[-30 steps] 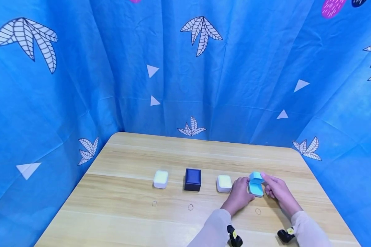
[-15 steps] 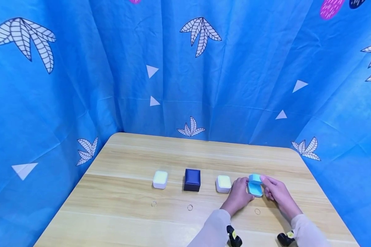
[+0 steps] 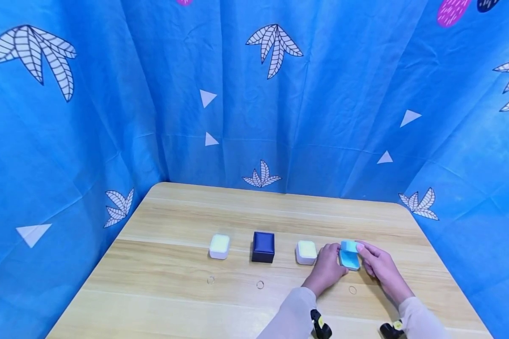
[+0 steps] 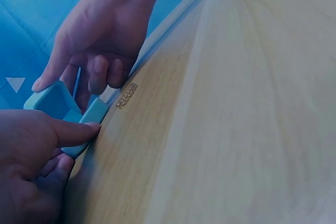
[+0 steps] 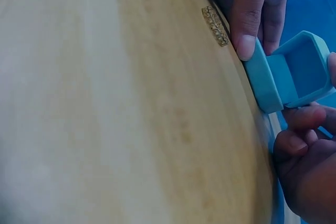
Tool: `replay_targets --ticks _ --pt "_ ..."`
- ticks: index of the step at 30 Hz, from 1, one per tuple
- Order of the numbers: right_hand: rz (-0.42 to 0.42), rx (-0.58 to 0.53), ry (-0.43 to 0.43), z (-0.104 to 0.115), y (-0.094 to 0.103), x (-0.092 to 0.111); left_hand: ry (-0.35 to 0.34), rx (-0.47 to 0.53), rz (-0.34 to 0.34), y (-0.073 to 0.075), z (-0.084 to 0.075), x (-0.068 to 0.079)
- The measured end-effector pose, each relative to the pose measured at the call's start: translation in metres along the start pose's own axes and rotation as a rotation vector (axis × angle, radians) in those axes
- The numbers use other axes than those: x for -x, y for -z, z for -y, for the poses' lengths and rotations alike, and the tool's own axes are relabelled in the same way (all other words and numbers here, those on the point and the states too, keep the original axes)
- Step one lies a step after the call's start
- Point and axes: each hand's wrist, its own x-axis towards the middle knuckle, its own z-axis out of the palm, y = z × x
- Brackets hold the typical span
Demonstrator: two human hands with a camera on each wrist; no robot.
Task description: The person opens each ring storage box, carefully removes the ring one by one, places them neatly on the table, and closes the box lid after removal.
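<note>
A turquoise ring box [image 3: 349, 260] stands at the right of the table, its lid raised. My left hand [image 3: 326, 269] grips the base from the left, thumb at the front edge in the left wrist view. On the other side, my right hand [image 3: 379, 263] pinches the lid [image 4: 52, 98], thumb on its outer face. The box's hollow interior [image 5: 304, 66] shows in the right wrist view. Just in front of the box lies a patterned gold ring [image 4: 126, 96].
To the left stand a white box [image 3: 307, 252], a navy box [image 3: 263, 246] and another white box [image 3: 219, 246], all closed. Two more rings lie before them, one ring [image 3: 260, 285] near the navy box. A blue curtain [image 3: 254, 117] surrounds the wooden table [image 3: 161, 273].
The lid has tipped forward and down a little, with my right thumb moving down along with it. My left hand has kept its hold on the base.
</note>
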Motion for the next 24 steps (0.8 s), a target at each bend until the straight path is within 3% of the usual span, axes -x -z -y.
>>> replay_targets --ticks 16,24 --pt "0.092 0.024 0.044 -0.006 -0.002 0.010 -0.037 -0.050 -0.015 0.001 0.001 0.001" --pt "0.070 0.014 0.066 -0.011 -0.003 0.014 -0.035 -0.048 -0.005 0.002 -0.001 0.000"
